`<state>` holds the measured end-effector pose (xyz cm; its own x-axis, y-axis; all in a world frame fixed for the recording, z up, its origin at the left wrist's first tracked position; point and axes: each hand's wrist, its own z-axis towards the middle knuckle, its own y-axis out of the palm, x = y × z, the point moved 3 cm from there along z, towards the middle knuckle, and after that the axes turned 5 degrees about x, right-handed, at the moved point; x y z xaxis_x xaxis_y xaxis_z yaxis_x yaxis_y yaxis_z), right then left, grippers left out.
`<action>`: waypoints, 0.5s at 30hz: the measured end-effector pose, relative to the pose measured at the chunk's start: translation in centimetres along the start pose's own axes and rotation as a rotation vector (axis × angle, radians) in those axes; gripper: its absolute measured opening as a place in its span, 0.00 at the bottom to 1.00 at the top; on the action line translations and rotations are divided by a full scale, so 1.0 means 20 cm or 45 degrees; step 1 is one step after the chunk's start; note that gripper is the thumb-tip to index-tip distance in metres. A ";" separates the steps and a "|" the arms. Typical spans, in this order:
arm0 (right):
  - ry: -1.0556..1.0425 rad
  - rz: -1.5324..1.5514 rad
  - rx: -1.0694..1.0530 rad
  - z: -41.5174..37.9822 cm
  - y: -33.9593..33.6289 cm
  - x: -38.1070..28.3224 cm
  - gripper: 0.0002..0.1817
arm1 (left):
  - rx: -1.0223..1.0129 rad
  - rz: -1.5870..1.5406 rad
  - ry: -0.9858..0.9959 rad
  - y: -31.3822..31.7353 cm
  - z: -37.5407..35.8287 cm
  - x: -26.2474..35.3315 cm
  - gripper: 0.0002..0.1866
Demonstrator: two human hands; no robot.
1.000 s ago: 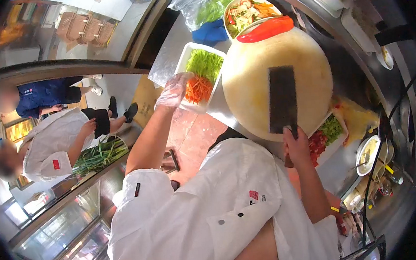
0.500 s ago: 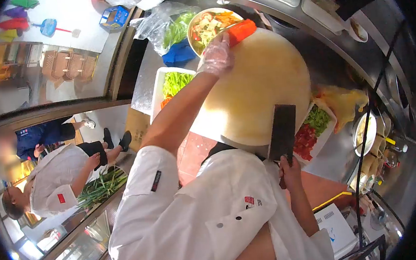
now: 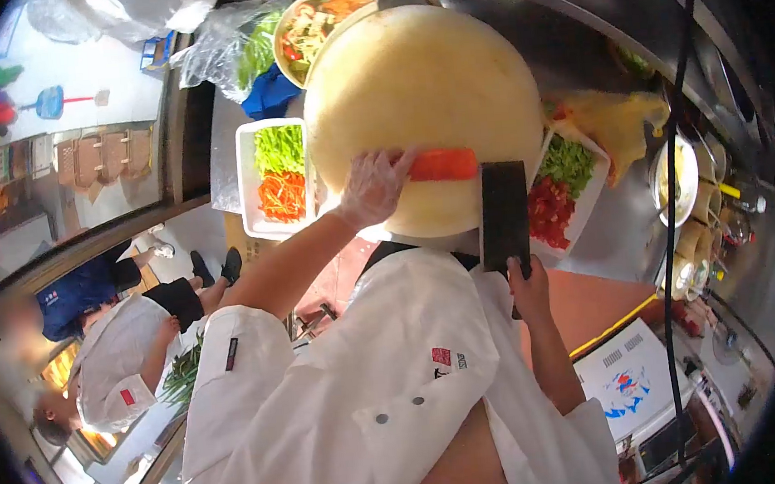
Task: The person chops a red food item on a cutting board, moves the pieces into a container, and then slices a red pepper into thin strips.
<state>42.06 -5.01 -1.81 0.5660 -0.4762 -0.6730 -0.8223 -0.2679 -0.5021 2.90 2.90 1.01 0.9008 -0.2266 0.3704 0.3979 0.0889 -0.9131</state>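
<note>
On the round pale cutting board lies an orange-red block, like a piece of carrot. My left hand, in a clear plastic glove, has its fingertips at the block's left end; whether they grip it is unclear. My right hand is wrapped round the handle of a dark, wide cleaver, whose blade stands beside the block's right end, over the board's right edge. A bowl of mixed cut vegetables sits beyond the board's upper left edge.
Left of the board is a white tray with green and orange shreds; right of it, another tray holds chopped greens and red pieces. A plastic bag and blue cloth lie upper left. Two people are at the far left.
My left hand has moved from the vegetable bowl down to the board's near part, with the orange-red block now lying by its fingertips. The view has shifted. My right hand still holds the cleaver.
</note>
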 end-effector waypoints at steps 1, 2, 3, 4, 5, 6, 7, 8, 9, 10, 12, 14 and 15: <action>0.119 0.095 -0.020 -0.02 0.00 -0.01 0.14 | -0.091 0.005 -0.010 0.02 -0.03 0.02 0.30; 0.234 0.190 -0.037 -0.03 0.00 -0.02 0.15 | -0.179 0.009 -0.018 0.05 -0.05 0.04 0.31; 0.344 0.285 -0.053 -0.04 -0.01 -0.04 0.15 | -0.142 0.018 0.003 0.04 -0.04 0.05 0.32; 0.344 0.247 -0.052 -0.04 -0.01 -0.06 0.15 | -0.103 0.028 0.022 0.03 -0.02 0.05 0.33; 0.343 0.210 -0.055 -0.03 -0.01 -0.09 0.15 | -0.063 0.042 0.039 0.02 0.00 0.04 0.35; 0.339 0.175 -0.060 -0.03 -0.01 -0.10 0.15 | -0.075 0.039 0.059 0.03 0.01 0.03 0.37; 0.300 0.185 -0.047 -0.01 0.00 -0.08 0.16 | -0.084 0.042 0.078 0.04 0.05 0.01 0.39; 0.258 0.196 -0.036 0.02 0.03 -0.07 0.16 | -0.091 0.048 0.097 0.05 0.07 -0.01 0.41; 0.220 0.205 -0.029 0.03 0.04 -0.06 0.16 | -0.136 0.037 0.080 0.06 0.08 -0.02 0.42; 0.238 0.224 -0.035 0.04 0.06 -0.04 0.17 | -0.152 0.041 0.090 0.07 0.07 -0.02 0.42; 0.271 0.267 -0.044 0.06 0.09 -0.09 0.22 | -0.179 0.051 0.115 0.06 0.08 -0.02 0.43; 0.298 0.366 -0.024 0.07 0.13 -0.17 0.19 | -0.198 0.033 0.108 0.06 0.10 -0.02 0.42; 0.311 0.413 -0.017 0.07 0.13 -0.21 0.18 | -0.208 0.023 0.101 0.06 0.09 -0.01 0.42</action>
<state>37.57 -2.45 -1.04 0.2474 -0.7226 -0.6455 -0.9576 -0.0808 -0.2766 3.47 4.86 0.24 0.8886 -0.3025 0.3449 0.3422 -0.0634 -0.9375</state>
